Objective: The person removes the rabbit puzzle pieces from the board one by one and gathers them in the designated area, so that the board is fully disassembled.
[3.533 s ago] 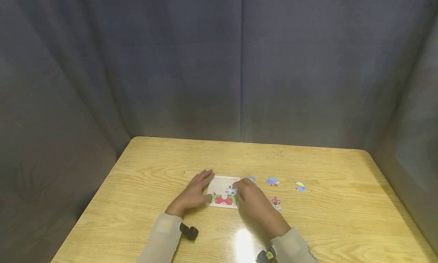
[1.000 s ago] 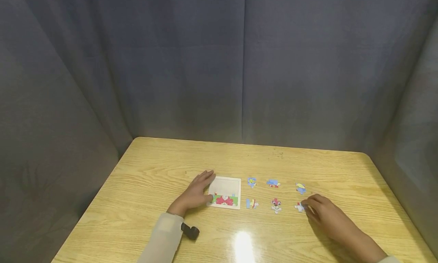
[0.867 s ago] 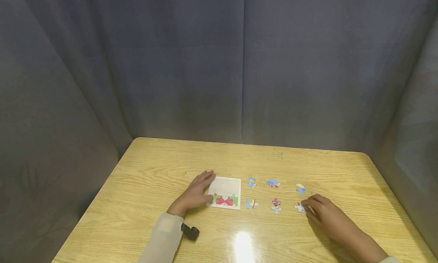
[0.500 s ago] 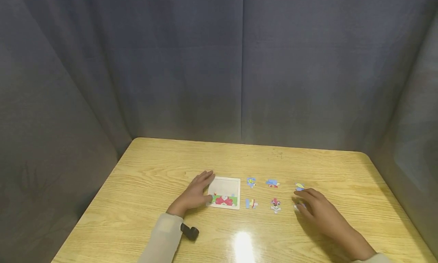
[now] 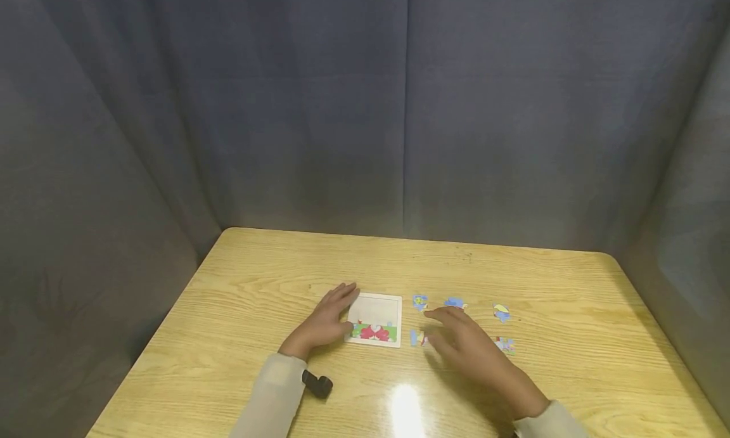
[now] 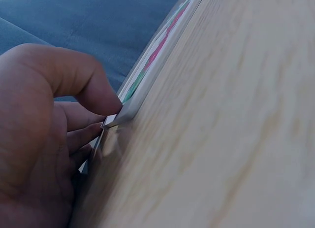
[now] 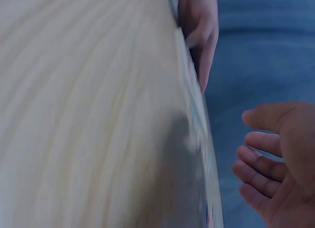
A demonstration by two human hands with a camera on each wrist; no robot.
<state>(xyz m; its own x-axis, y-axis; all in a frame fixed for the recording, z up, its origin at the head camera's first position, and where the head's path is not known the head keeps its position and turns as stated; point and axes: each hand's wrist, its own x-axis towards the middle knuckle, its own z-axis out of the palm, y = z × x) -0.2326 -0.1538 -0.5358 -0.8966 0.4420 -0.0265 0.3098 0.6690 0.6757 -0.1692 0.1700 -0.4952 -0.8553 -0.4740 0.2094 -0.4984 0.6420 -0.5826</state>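
The table (image 5: pixel 285 260) (wood-grained, its far corners rounded) carries a flat puzzle tray (image 5: pixel 373 308) and, to the right, loose puzzle pieces (image 5: pixel 501 312), several showing blue.

The lower-centre tray (image 5: pixel 373 309) is white-rimmed, its picture strip (image 5: pixel 373 332) green and red; the upper rightmost puzzle piece (image 5: pixel 502 312) is blue and yellow, the table (image 5: pixel 296 260) yellowish woodgrain, the curtain (image 5: pixel 296 108) above dark blue-grey.

Blue puzzle piece (image 5: pixel 455 302) partly hidden by right fingers (image 5: pixel 447 315), sleeve (image 5: pixel 552 422) cut off
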